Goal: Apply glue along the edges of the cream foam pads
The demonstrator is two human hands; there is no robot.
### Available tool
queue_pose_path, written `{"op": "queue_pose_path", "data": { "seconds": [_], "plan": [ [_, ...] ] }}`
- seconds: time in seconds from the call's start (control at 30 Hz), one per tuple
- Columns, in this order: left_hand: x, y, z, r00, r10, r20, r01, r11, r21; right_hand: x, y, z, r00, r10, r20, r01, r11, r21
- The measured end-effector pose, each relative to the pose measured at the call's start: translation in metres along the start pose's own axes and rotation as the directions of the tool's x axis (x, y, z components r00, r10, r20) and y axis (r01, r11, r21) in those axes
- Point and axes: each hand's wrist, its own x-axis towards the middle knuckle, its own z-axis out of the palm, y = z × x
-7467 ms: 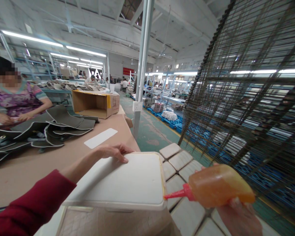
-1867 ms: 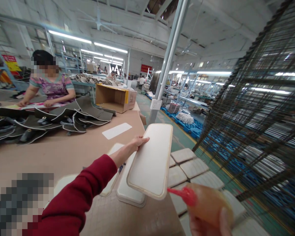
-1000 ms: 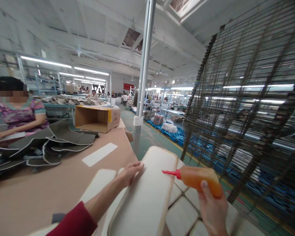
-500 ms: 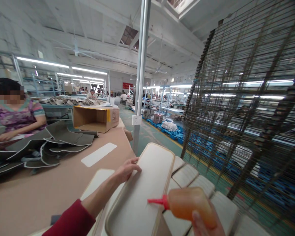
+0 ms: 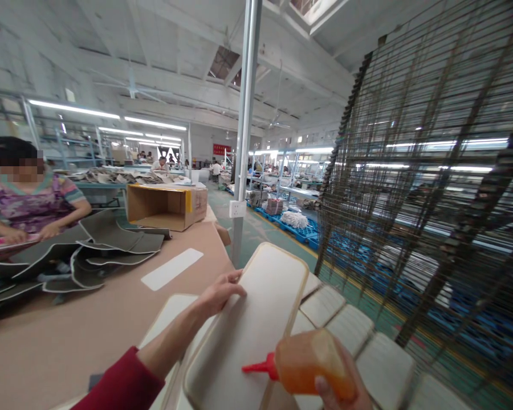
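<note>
A white, round-cornered flat panel (image 5: 263,302) tilts in the gripping fingers of the left hand (image 5: 217,293) near a brown desk (image 5: 111,319) as the right hand (image 5: 359,376) clasps an amber plastic bottle (image 5: 301,363), its red nozzle (image 5: 259,367) before the panel, in apparent gluing that next calls for steady aim.

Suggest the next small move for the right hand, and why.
Perhaps shift the right hand until the red tapered nozzle of the amber translucent bottle lines up with the tan rim of the white rounded rectangular panel: the tip appears over the white face, inside that rim, while the left hand holds the panel's left edge.
</note>
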Motion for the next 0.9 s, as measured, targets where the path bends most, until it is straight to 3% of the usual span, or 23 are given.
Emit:
{"op": "queue_pose_path", "data": {
  "seconds": [0.13,0.23,0.3,0.47,0.53,0.7,0.77,0.9],
  "plan": [
    [-0.007,0.003,0.0,0.999,-0.031,0.033,0.031,1.0,0.0,0.041,-0.034,0.011,0.982,-0.089,-0.169,0.115,0.982,0.148],
    [-0.009,0.004,0.003,0.998,-0.056,0.037,0.057,0.998,-0.02,0.068,-0.046,0.017,0.972,-0.142,-0.188,0.175,0.97,0.168],
    [-0.007,0.002,0.002,0.997,-0.076,0.01,0.076,0.996,-0.045,0.062,-0.037,0.017,0.983,-0.102,-0.153,0.129,0.975,0.179],
    [-0.002,-0.006,-0.013,0.994,-0.085,-0.065,0.081,0.995,-0.063,0.012,-0.005,0.007,0.991,0.122,-0.054,-0.112,0.98,0.163],
    [-0.004,-0.007,-0.018,0.997,-0.064,-0.053,0.06,0.996,-0.062,0.015,-0.008,0.007,0.988,0.122,-0.092,-0.101,0.973,0.207],
    [-0.008,-0.005,-0.016,0.997,-0.06,-0.039,0.057,0.996,-0.075,0.061,-0.025,0.008,0.98,0.009,-0.199,0.046,0.962,0.27],
    [-0.007,-0.005,-0.015,0.995,-0.083,-0.056,0.078,0.993,-0.085,0.056,-0.017,0.005,0.98,0.054,-0.192,-0.004,0.968,0.253],
    [-0.005,-0.008,-0.015,0.992,-0.091,-0.088,0.085,0.994,-0.067,0.017,0.007,0.0,0.971,0.217,-0.097,-0.198,0.965,0.174]
  ]
}}
